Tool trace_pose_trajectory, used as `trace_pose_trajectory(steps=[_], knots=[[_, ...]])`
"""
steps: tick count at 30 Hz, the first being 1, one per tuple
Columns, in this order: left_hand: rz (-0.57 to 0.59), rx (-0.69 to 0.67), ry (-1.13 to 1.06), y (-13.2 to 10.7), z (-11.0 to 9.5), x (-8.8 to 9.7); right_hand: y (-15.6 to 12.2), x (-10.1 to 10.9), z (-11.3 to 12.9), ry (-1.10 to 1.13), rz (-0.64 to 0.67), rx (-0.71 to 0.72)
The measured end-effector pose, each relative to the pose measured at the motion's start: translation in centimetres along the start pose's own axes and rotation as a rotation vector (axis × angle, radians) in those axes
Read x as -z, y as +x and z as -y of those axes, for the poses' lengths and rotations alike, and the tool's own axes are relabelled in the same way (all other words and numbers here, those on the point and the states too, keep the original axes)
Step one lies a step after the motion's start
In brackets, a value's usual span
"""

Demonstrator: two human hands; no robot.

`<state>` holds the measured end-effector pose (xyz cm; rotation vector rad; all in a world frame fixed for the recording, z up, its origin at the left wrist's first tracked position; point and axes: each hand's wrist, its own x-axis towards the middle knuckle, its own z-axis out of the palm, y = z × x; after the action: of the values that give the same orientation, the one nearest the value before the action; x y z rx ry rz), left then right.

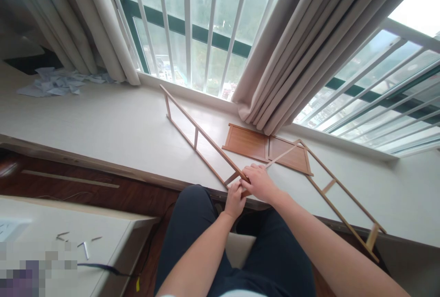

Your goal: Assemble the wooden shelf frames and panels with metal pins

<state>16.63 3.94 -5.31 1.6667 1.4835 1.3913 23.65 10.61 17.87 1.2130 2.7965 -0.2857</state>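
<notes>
Lower ctr of pic: L hand (235, 200) and R hand (260, 182) both grip the near end of a ladder-like wooden frame (196, 138), which slants to upper L across the white ledge (113, 123). Thin slat (282, 155) runs from R hand to a 2nd frame (329, 186), ctr R (fingers hide the near joint). Beyond: two brown panels (247, 143), then a grey curtain (302, 35), upper R.
</notes>
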Motion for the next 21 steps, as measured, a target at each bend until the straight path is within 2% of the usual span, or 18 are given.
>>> trace_pose_trajectory(steps=[3,5,9,12,17,21], knots=[[0.002,0.006,0.054,0.1,0.0,0.2,-0.3,-0.4,0.3,0.014,-0.001,-0.008],[0.004,0.012,0.080,0.1,-0.1,0.4,-0.6,-0.8,0.7,-0.002,-0.046,-0.036],[0.010,-0.015,0.126,0.0,-0.5,0.9,-1.4,-2.2,2.1,-0.008,-0.161,-0.184],[0.033,0.024,0.145,-0.2,-1.1,1.3,-1.8,-3.0,2.9,0.033,-0.205,-0.265],[0.109,0.120,0.154,-0.5,-2.1,2.1,-1.9,-3.5,3.2,0.080,-0.270,-0.288],[0.142,0.094,0.112,-0.2,-2.1,2.7,-1.5,-3.9,3.3,0.097,-0.280,-0.330]])
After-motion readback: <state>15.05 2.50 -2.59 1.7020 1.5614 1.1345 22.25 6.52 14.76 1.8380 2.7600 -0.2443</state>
